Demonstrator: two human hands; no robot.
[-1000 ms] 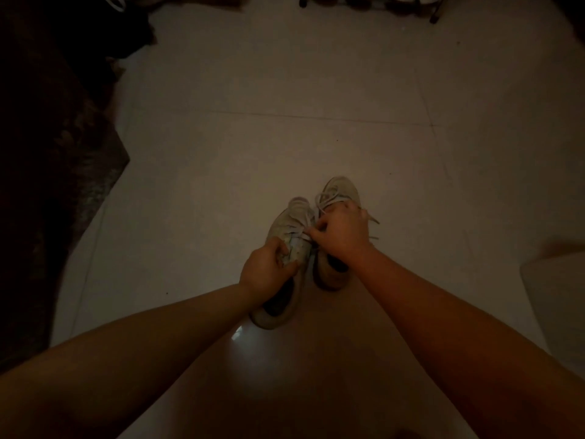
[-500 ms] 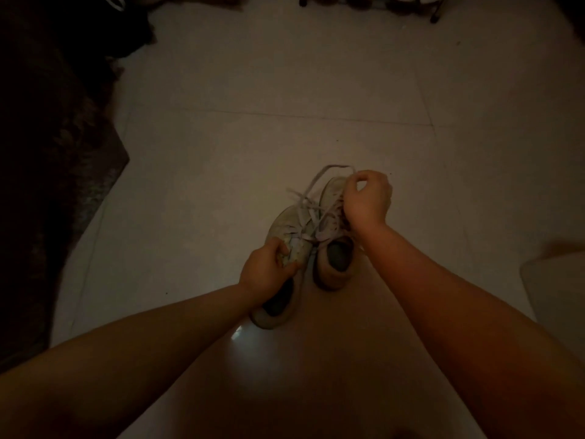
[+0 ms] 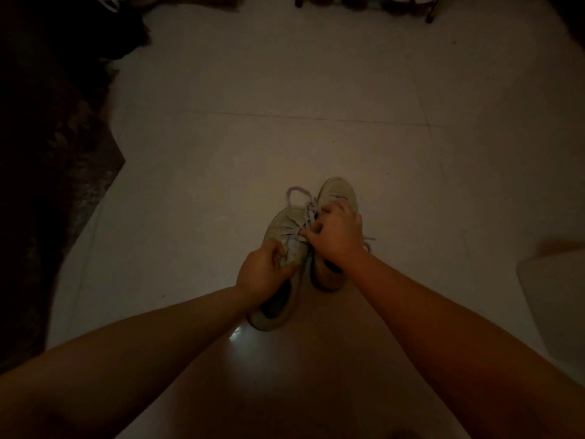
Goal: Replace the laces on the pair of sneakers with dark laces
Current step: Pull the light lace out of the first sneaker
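Two pale sneakers stand side by side on the tiled floor, toes pointing away from me. My left hand [image 3: 261, 274] grips the tongue area of the left sneaker [image 3: 280, 226]. My right hand [image 3: 335, 232] pinches the light lace [image 3: 297, 201] at the left sneaker's eyelets; a loose loop of that lace lies over the toe. The right sneaker [image 3: 338, 191] is partly hidden under my right hand, and its lace ends trail to the right. No dark laces are visible.
A dark patterned rug [image 3: 57, 185] covers the floor on the left. A pale object [image 3: 557, 299] sits at the right edge. Legs of a rack with shoes [image 3: 364, 1] show at the top. Light floor tiles [image 3: 285, 90] stretch ahead.
My right hand pulled a lace loop up and away, then came back down to the left sneaker's eyelets. The loosened loop now lies over the toe. My left hand stayed put.
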